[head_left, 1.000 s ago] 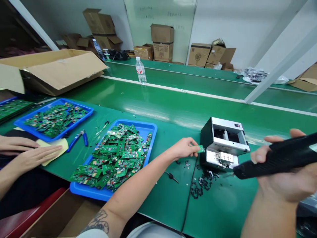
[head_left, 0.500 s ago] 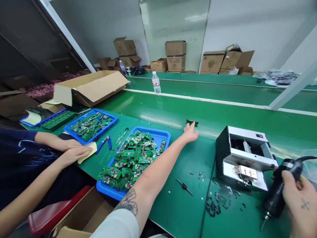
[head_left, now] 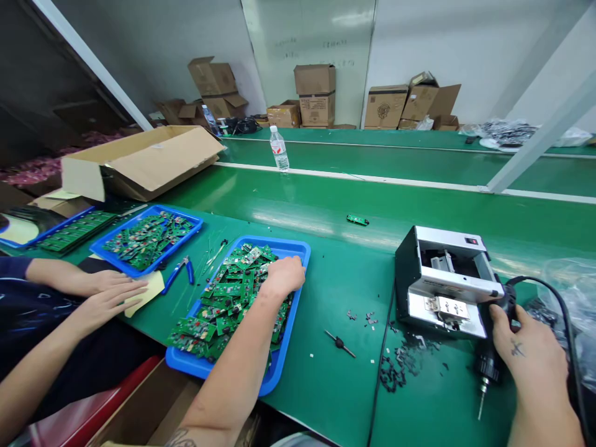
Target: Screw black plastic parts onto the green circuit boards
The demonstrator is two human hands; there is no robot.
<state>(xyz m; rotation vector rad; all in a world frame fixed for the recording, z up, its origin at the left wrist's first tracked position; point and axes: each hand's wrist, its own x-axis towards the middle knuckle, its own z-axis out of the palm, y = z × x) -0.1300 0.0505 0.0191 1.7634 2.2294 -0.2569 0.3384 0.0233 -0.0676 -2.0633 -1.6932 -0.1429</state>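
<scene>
Left hand: The left hand (head_left: 284, 277) lay pressed into the heap of green circuit boards (head_left: 190, 329) in the near blue tray (head_left: 298, 248); whether it had closed on a board could not be told.

Right hand: The right hand (head_left: 526, 354) was wrapped around a black corded electric screwdriver (head_left: 487, 363), its bit pointing down beside the silver-and-black benchtop machine (head_left: 442, 292).

Hands: They were well apart, with the machine and open bench (head_left: 335, 298) between them.

Risks: A careless pull could likely tip boards over the tray's rim, since the heap sat close to it. A swing of the exposed bit could scratch the machine, and the screwdriver's cord (head_left: 565, 323) might snag on that machine's corner.

Edges: The tray sat near the bench's front edge, so boards spilling there could fall.

Open room: Bare bench lay between tray and machine, broken by a small T-handled driver (head_left: 339, 343) and black scraps (head_left: 395, 369). A lone green board (head_left: 357, 220) lay beyond.

Neighbour: A co-worker's hands (head_left: 107, 295) rested on a yellow sheet (head_left: 146, 292), away from the tray.
</scene>
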